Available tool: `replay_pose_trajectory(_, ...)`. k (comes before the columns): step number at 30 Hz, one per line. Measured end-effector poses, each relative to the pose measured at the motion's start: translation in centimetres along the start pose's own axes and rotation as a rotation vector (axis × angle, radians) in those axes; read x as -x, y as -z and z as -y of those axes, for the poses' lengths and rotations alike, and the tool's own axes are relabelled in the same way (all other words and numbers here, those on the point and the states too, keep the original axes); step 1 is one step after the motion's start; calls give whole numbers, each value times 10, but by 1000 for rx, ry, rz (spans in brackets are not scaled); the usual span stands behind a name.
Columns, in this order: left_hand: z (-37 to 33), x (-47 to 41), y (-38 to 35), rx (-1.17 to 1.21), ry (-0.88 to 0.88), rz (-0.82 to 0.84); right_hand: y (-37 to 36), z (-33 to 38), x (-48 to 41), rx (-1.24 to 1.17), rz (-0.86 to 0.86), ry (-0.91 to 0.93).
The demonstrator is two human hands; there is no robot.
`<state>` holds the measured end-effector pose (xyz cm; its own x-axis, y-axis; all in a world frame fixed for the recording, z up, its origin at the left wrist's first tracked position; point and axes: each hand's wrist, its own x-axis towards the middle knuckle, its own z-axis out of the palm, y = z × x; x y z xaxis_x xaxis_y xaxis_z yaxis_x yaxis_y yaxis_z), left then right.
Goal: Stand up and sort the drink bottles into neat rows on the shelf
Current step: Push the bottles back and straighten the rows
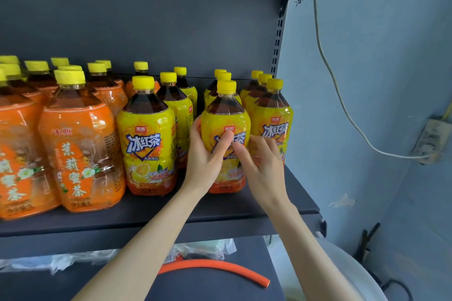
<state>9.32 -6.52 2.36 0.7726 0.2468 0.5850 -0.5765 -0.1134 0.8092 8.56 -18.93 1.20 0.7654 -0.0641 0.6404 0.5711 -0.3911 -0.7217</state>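
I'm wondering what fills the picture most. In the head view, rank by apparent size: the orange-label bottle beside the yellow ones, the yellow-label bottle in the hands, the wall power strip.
1. Orange-label bottle, largest, though nearness to the camera may help.
2. Yellow-label bottle, somewhat smaller.
3. Power strip, clearly smallest, but farther off.

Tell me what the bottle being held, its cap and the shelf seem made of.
The held bottle looks like clear glossy plastic: dark tea shows through its shoulder. Its cap seems matte yellow plastic. The shelf is probably dark matte-painted metal, given its thin board and slotted upright.
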Motion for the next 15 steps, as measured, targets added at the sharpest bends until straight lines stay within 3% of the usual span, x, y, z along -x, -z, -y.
replay_pose_trajectory(5,12,-14,-1,-62,36,-52,19,-16,-16,67,-176,-12)
replay_pose_trajectory(10,22,-26,-9,-176,53,-31,26,-34,-37,-115,-16,-123)
replay_pose_trajectory(15,29,-31,-14,-90,107,-1,26,-50,-41,-109,-16,-113)
